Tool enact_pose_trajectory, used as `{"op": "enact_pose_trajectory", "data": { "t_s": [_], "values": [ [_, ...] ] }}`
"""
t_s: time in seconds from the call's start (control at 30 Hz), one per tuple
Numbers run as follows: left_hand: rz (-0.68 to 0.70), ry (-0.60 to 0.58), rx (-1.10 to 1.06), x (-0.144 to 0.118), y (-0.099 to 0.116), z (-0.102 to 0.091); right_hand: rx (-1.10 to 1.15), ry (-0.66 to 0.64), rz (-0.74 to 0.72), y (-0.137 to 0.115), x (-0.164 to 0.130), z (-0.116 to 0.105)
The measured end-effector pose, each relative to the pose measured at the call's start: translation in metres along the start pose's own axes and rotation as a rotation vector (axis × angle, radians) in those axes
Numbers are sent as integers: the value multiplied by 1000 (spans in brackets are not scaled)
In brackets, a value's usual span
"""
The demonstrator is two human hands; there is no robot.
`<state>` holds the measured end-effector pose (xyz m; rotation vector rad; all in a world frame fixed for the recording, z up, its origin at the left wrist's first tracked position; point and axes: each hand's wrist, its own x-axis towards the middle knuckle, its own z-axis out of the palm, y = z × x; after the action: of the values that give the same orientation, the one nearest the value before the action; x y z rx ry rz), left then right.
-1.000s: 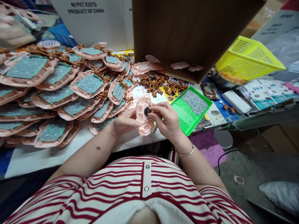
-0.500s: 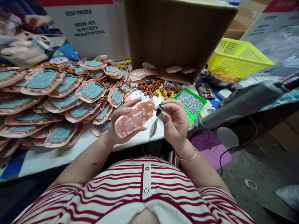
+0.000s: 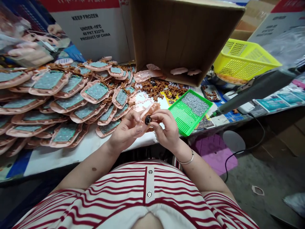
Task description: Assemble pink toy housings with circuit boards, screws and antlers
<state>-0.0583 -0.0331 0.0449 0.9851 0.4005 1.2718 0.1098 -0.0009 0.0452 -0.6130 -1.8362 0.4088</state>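
Note:
My left hand is closed around a pink plastic shell, tilted on edge over the front of the table. Between the fingertips of my right hand is a small black round part, held against or just in front of the shell. Whether the part is seated in the shell I cannot tell. To the left, many pink shells with greenish boards lie in overlapping stacks. Right of my hands sits a green tray holding small silvery metal pieces.
A cardboard box opens toward me at the back, with brown pieces heaped before it. A yellow basket stands behind a grey electric screwdriver at right. Another person's hand shows at upper left.
My right hand has brought the black part leftward to the shell. My left hand has turned the shell from open side up to on edge. The grey tool has swung up and away.

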Motion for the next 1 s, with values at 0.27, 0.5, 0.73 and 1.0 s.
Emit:
{"op": "enact_pose_trajectory", "data": {
  "t_s": [0.27, 0.5, 0.73, 1.0],
  "values": [
    [-159, 45, 0, 6, -1, -7, -198, 66, -60, 0, 1, -3],
    [-223, 8, 29, 6, -6, -10, -426, 38, -84, 5, -1, -5],
    [-289, 80, 1, 0, -12, -21, -464, -83, -134, 9, -1, -7],
    [-389, 279, -116, 5, -20, -7, -342, -223, 4, 19, -10, -1]
  ]
}}
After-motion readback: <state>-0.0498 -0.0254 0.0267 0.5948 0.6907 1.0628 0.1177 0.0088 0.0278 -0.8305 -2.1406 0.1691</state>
